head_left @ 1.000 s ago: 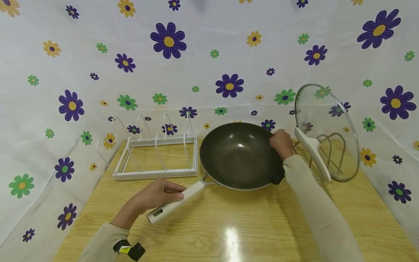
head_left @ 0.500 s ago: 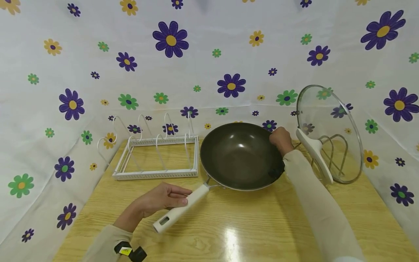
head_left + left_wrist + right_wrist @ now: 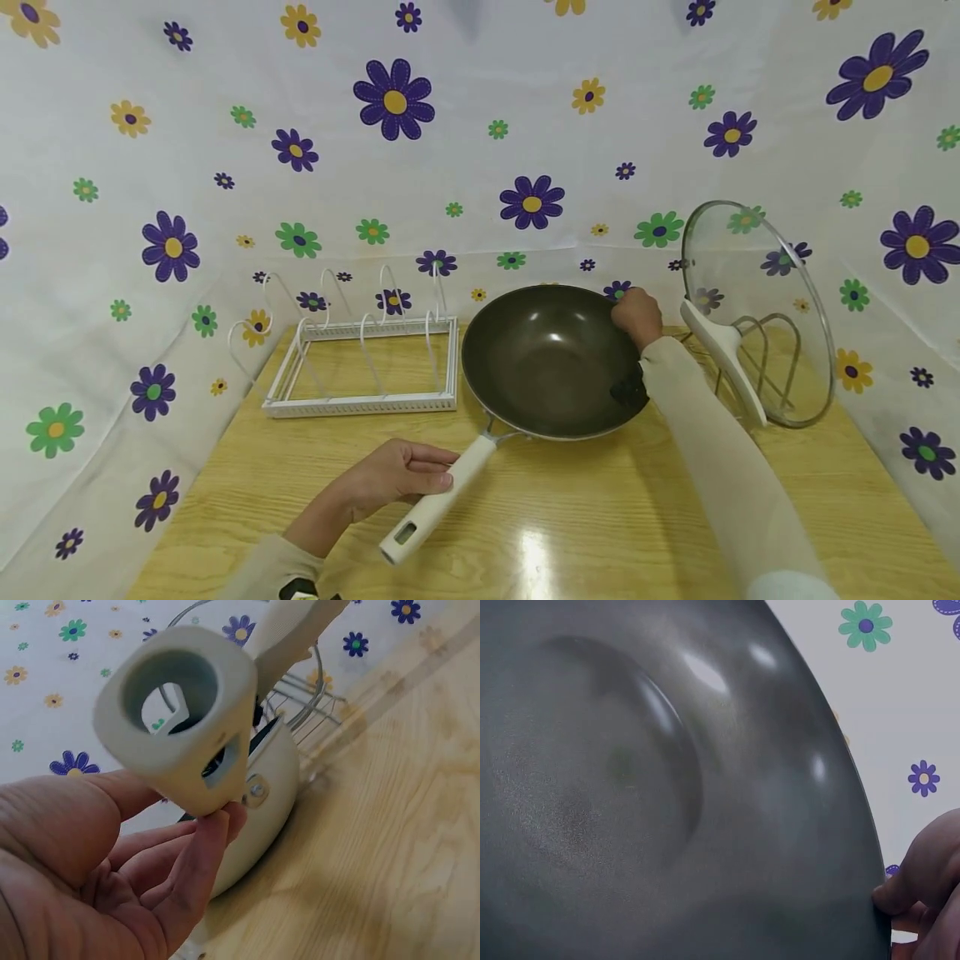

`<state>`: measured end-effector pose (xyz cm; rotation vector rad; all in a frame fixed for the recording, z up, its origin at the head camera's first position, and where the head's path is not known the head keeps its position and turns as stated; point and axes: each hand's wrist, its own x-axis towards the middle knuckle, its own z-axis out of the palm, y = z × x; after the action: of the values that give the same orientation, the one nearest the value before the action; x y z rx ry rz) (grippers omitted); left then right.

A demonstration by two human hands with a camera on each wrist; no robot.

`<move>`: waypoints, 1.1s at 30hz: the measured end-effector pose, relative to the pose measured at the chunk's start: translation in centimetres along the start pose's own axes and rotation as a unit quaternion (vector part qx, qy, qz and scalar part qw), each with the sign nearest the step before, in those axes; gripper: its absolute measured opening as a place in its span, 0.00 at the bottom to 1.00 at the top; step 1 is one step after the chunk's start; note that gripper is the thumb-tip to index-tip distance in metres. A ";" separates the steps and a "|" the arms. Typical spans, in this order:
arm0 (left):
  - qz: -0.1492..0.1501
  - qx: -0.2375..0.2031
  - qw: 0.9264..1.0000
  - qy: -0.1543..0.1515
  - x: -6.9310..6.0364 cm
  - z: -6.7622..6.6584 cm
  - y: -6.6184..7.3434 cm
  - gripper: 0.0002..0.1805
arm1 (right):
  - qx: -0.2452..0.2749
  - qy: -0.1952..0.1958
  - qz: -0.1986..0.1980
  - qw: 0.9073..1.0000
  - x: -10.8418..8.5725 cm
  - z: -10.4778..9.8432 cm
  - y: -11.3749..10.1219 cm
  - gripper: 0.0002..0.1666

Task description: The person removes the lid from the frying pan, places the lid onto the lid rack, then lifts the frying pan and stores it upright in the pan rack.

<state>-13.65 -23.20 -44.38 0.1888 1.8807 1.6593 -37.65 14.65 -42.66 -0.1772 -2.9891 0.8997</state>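
Observation:
A dark-coated wok [image 3: 555,367] with a cream underside stands tilted on the wooden table, its inside facing me. Its long cream handle [image 3: 442,500] points toward the near left. My left hand [image 3: 393,479] pinches this handle about midway; in the left wrist view the fingertips [image 3: 217,821] meet the handle's lower side below its hollow end. At the wok's far right rim, my right hand [image 3: 639,318] grips the edge. The right wrist view has the thumb [image 3: 889,896] on the rim, with the other fingers partly hidden behind it.
A white rack [image 3: 360,406] with several upright wire loops stands left of the wok. To the right, a glass lid [image 3: 787,250] with a cream handle [image 3: 723,354] leans upright in a metal wire rack [image 3: 787,367]. Flowered cloth [image 3: 465,167] hangs behind the table.
The wok's handle has swung right and toward me, and my left hand has moved with it. My right hand stays on the rim. The lid and white rack have not moved.

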 end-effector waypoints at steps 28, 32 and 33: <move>0.028 -0.088 0.995 0.025 1.2 9.1 -1.0 0.32 | 0.029 0.017 -0.014 0.999 1.8 2.0 -1.7 0.19; 0.044 -0.099 0.994 0.028 1.3 9.8 -1.1 0.30 | 0.026 0.019 -0.007 0.999 2.0 2.4 -1.9 0.19; 0.047 -0.100 0.993 0.029 1.4 10.0 -1.1 0.29 | 0.025 0.019 -0.005 0.999 2.1 2.4 -2.0 0.19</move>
<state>-9.18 -14.27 -46.11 0.1484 1.7560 1.9240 -40.05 11.94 -43.65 -0.1753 -2.9270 0.9581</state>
